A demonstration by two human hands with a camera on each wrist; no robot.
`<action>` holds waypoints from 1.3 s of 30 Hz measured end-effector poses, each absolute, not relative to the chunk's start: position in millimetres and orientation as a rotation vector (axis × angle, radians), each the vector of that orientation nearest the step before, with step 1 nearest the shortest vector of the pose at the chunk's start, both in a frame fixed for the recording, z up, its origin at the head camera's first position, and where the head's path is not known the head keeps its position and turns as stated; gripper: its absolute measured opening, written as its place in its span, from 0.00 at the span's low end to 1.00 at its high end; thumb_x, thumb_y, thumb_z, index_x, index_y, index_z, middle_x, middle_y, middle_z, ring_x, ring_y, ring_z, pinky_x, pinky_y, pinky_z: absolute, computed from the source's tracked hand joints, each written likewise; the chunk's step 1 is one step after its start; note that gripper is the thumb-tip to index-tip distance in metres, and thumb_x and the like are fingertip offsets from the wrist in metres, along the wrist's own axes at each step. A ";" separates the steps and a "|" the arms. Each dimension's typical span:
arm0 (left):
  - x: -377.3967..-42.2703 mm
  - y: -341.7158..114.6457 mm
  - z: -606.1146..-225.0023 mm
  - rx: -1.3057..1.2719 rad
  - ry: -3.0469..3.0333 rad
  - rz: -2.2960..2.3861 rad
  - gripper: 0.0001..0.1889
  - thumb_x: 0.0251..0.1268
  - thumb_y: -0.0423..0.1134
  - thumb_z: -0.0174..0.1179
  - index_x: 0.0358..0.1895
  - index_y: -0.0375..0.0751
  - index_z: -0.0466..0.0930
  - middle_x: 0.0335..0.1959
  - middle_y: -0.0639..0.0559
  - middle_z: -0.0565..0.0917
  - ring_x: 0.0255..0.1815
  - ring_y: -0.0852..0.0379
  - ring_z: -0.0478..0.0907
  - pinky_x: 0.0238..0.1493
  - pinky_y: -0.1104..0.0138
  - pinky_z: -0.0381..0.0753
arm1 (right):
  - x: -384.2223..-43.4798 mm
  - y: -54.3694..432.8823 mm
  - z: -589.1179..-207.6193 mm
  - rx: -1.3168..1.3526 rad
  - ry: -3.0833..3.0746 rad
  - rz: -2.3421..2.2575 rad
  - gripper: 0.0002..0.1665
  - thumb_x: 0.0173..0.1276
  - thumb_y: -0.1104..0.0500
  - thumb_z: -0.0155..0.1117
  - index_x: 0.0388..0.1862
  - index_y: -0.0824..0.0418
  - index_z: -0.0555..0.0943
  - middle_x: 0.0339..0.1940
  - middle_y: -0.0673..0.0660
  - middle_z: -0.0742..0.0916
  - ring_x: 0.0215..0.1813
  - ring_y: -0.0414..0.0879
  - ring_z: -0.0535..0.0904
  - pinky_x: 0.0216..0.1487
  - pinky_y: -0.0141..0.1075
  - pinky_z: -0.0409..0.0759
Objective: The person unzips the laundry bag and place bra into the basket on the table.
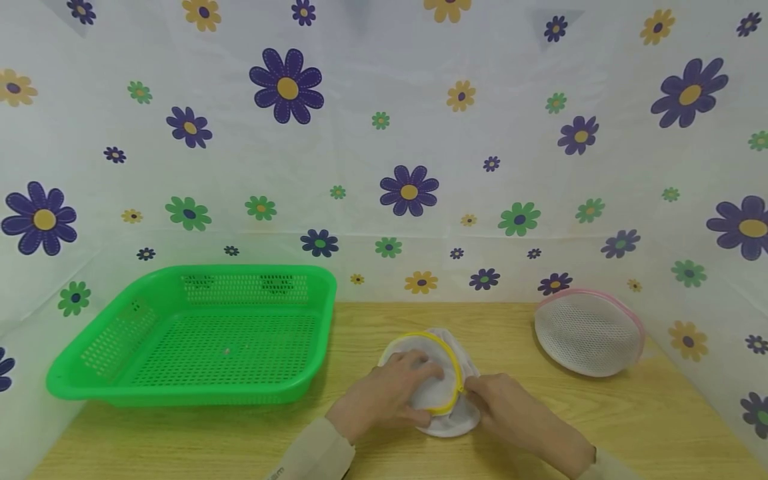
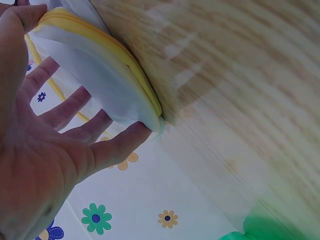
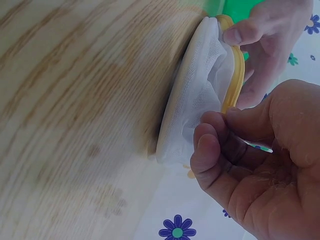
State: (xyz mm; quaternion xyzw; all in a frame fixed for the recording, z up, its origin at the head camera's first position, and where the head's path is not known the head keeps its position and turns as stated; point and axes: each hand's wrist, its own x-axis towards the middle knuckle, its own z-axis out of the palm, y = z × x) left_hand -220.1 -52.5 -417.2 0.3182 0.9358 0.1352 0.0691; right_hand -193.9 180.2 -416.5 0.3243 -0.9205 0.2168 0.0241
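A white mesh laundry bag (image 1: 449, 425) with a curved yellow zipper (image 1: 454, 360) lies on the table, right of centre in the head view. My left hand (image 1: 390, 388) holds the bag from above. In the left wrist view its thumb is at the yellow edge and its fingers spread across the white mesh (image 2: 90, 65). At the bag's right side, my right hand (image 1: 510, 408) pinches the zipper's end between thumb and forefinger. Its other fingers curl inward in the right wrist view, beside the crumpled mesh (image 3: 185, 100). The pinching fingertips hide the zipper pull.
On the left of the wooden table (image 1: 600, 427) stands a large green plastic basket (image 1: 324, 333) with perforated walls. A second white mesh bag (image 1: 588, 337), edged in pink, lies at the back right. Flower-printed white sheeting (image 1: 348, 153) encloses the back and sides.
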 end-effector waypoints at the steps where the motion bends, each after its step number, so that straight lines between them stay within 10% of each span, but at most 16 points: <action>1: -220.0 -52.4 -417.2 0.958 2.818 0.407 0.28 0.59 0.54 0.70 0.64 0.64 0.73 0.72 0.53 0.70 0.69 0.45 0.71 0.55 0.41 0.83 | -193.8 180.1 -416.5 1.003 -2.847 0.666 0.14 0.69 0.70 0.59 0.26 0.56 0.73 0.20 0.42 0.73 0.24 0.30 0.63 0.25 0.25 0.68; 29: -219.0 -52.9 -417.0 0.961 2.836 0.416 0.29 0.59 0.55 0.70 0.65 0.64 0.74 0.72 0.53 0.71 0.71 0.45 0.70 0.56 0.39 0.81 | -192.7 180.6 -414.5 1.021 -2.882 0.677 0.14 0.69 0.70 0.59 0.26 0.55 0.74 0.21 0.43 0.73 0.24 0.30 0.64 0.24 0.25 0.69; 39: -200.6 -49.9 -419.1 0.968 2.871 0.242 0.37 0.69 0.59 0.62 0.78 0.58 0.64 0.81 0.45 0.62 0.81 0.38 0.59 0.70 0.40 0.72 | -198.2 186.6 -410.0 0.909 -2.965 0.713 0.14 0.68 0.71 0.57 0.25 0.55 0.73 0.20 0.44 0.74 0.23 0.32 0.66 0.24 0.27 0.70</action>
